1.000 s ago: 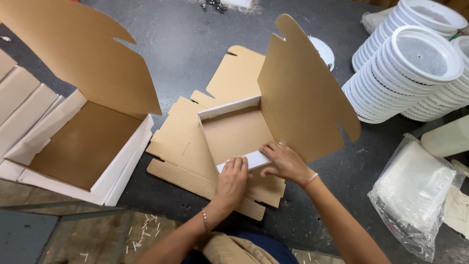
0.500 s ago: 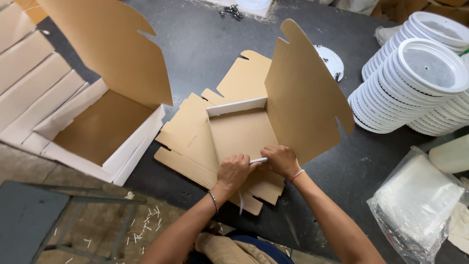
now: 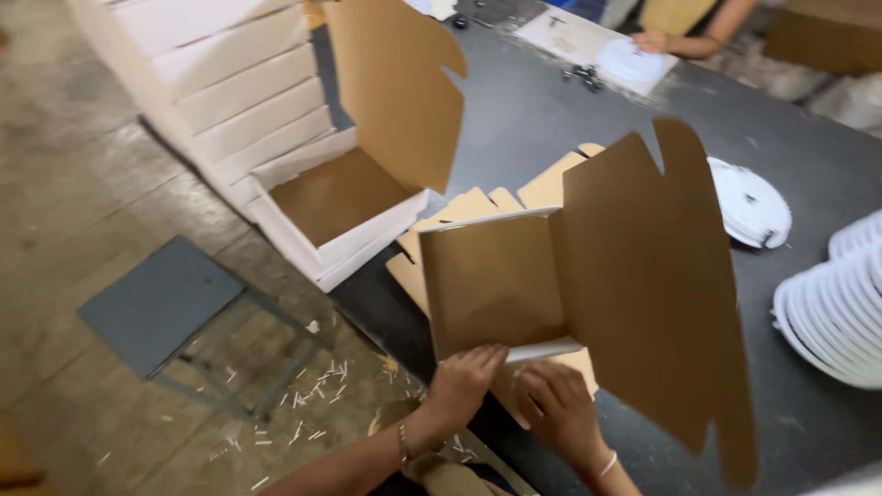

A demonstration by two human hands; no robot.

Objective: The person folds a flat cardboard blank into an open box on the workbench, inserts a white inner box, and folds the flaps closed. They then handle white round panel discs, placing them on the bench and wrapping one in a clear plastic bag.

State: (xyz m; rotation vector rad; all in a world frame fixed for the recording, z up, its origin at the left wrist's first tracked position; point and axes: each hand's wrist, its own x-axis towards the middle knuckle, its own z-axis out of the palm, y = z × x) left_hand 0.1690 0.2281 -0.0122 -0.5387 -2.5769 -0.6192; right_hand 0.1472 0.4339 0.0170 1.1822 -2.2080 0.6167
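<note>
Gripping the near edge of a half-folded cardboard box [image 3: 496, 280], left hand [image 3: 464, 377] and right hand [image 3: 556, 409] pinch its white front wall; brown inside, white outside, tall lid flap raised; tilted above flat blanks [image 3: 542, 188] on dark table [image 3: 551, 101].

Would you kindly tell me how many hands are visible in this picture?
3: the left hand and right hand on the cardboard box near edge, and another person's hand at the table's far side.
</note>
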